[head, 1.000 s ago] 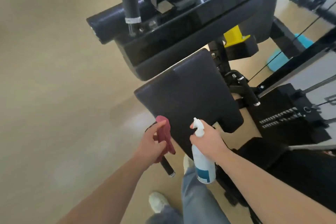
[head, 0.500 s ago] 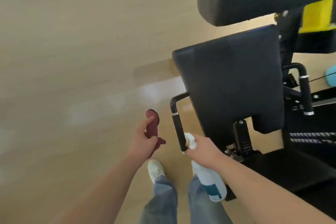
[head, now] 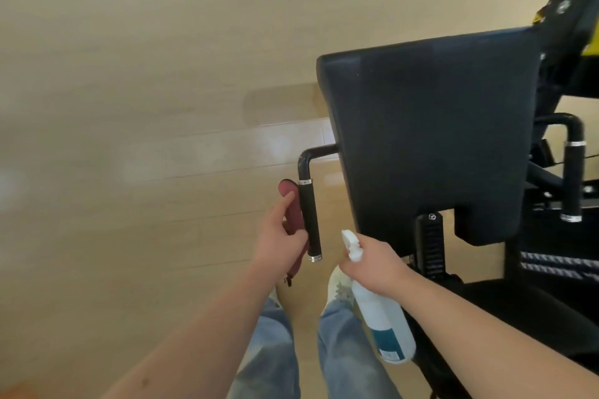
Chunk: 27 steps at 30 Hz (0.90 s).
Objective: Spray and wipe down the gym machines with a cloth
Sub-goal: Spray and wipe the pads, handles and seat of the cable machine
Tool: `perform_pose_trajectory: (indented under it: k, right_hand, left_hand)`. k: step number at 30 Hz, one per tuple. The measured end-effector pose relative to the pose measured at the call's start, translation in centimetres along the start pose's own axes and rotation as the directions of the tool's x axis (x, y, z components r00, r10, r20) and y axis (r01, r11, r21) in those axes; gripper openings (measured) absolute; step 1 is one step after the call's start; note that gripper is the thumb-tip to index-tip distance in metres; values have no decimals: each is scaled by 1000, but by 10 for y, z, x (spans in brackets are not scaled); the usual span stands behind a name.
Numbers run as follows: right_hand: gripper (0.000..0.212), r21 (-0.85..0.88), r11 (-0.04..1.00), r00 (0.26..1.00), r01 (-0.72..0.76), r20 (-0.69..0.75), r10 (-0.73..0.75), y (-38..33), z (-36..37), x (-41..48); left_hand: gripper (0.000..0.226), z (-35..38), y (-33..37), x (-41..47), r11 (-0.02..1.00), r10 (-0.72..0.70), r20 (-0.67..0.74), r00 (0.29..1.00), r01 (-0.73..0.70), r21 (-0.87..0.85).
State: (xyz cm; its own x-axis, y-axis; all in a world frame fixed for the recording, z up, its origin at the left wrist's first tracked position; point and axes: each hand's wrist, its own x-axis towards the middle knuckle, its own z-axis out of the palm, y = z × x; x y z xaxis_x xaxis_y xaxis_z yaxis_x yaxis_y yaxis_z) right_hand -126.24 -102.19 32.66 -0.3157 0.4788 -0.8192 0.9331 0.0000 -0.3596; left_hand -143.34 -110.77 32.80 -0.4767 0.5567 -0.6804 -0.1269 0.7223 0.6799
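1. Closing on the near handle grip (head: 309,220), the left hand (head: 278,236) now brings the maroon cloth (head: 293,214) against the grip's outer side. Half a second ago hand and cloth hung clear of it, with bare floor showing between them.
2. The left thumb lies pressed along the cloth and pins it to the palm. The fingers are hidden behind cloth and grip, so I cannot tell whether they wrap the bar itself.
3. The cloth sits sandwiched between palm and grip. Its top fold pokes out above the thumb tip and a tail hangs below the heel of the hand.
4. Just to the right, the right hand (head: 376,261) is clamped round the neck of the spray bottle (head: 384,324). The white nozzle (head: 351,244) sticks up past the knuckles, and the bottle's body hangs below the wrist. That grasp looks the same as in both earlier frames.
5. For the task, this contact suggests the wipe of the handle is only starting. No mist shows, and whether the grip is already wet cannot be told.
6. A second ago the cloth was up at the near corner of the black pad (head: 431,139), with the handle below the hand. Now the pad lies beyond and to the right of both hands. A second handle (head: 573,181) shows well off past the right hand, untouched.
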Motion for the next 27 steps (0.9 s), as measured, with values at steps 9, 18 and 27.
perform_pose_trajectory:
  k: [9, 18, 27]
  right_hand:
    - [15, 66, 997, 999, 44, 14, -45, 7, -20, 12]
    - [11, -47, 986, 987, 158, 29, -157, 10, -17, 32]
    - [17, -12, 990, 990, 140, 17, -140, 10, -22, 41]
  left_hand:
    - [102, 41, 4, 38, 971, 136, -136, 981, -105, 213]
    - [117, 68, -7, 83, 892, 172, -124, 977, -101, 441]
    - [102, 97, -60, 47, 987, -137, -225, 965, 151, 47]
